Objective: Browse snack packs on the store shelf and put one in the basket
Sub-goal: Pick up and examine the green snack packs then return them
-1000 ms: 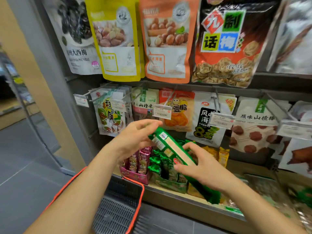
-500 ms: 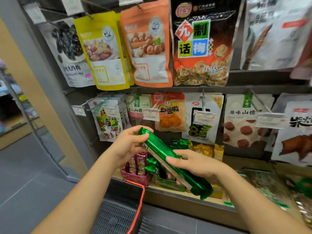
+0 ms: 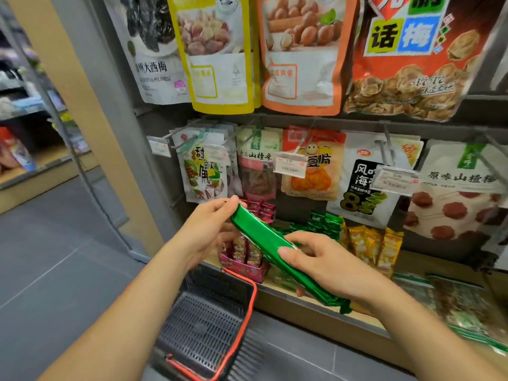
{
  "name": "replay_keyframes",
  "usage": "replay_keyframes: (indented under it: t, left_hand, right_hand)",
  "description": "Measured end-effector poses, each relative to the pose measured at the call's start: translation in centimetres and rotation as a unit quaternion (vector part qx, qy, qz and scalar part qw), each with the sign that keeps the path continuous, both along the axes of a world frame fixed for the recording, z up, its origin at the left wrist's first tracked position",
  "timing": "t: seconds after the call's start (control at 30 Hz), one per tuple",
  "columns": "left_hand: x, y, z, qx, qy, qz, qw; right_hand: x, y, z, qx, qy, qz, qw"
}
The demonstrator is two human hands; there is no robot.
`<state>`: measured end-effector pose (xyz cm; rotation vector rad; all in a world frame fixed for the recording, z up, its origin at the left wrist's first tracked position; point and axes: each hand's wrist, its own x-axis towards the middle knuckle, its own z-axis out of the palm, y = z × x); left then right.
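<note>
Since a moment ago the green snack pack [image 3: 270, 244] has rolled over between my hands, so the printed label side that was facing me is turned away and I see mostly its plain shiny green foil. It lies on a slant, high end to the left and low end to the right. My left grip [image 3: 209, 229] is curled round the high end, one fingertip hooked over the top edge and the others tucked underneath. My right grip [image 3: 324, 259] pinches the middle of the pack, thumb pressed flat on the foil face and fingers bent over the far edge, and the crimped low end sticks out past the heel of that hand. The pack is held in the air in front of the shelf [image 3: 302, 299], not yet in the basket [image 3: 254, 294], whose dark mesh and red rim sit below my left forearm, close against the shelf's front edge. Behind the pack a pink display box [image 3: 242, 268] of small sachets stands on the shelf, with more green packs [image 3: 325, 220] just beside it and yellow packs [image 3: 368, 243] further right. Above them pouches hang on hooks, among them a yellow pouch [image 3: 217, 56] and an orange pouch [image 3: 302, 59] side by side, and a price tag [image 3: 290, 165] hangs in the row beneath.
</note>
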<state>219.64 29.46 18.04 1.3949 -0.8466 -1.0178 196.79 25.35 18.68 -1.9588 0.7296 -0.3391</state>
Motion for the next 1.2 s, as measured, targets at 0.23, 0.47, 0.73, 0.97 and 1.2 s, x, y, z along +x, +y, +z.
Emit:
replay_keyframes:
  t: [0.23, 0.47, 0.73, 0.97, 1.2]
  left_hand:
    - [2.6, -1.1, -0.5, -0.069, -0.007, 0.110, 0.991]
    - [4.6, -1.8, -1.3, -0.076, 0.065, 0.158, 0.982]
    - [5.0, -1.6, -2.3, 0.089, -0.060, 0.092, 0.990]
    - [5.5, -2.4, -2.1, 0.017, 0.068, 0.133, 0.989]
    - [5.6, -2.6, -2.1, -0.010, 0.111, 0.115, 0.987]
  right_hand:
    - [0.6, -0.5, 0.5, 0.134, 0.010, 0.026, 0.991]
    - [0.2, -1.9, 1.3, 0.148, -0.002, 0.049, 0.988]
    - [2.2, -1.5, -0.2, -0.147, 0.144, -0.030, 0.978]
    - [2.4, -1.6, -0.2, -0.119, 0.036, -0.104, 0.987]
    - [1.6, -2.1, -0.9, -0.127, -0.061, -0.263, 0.954]
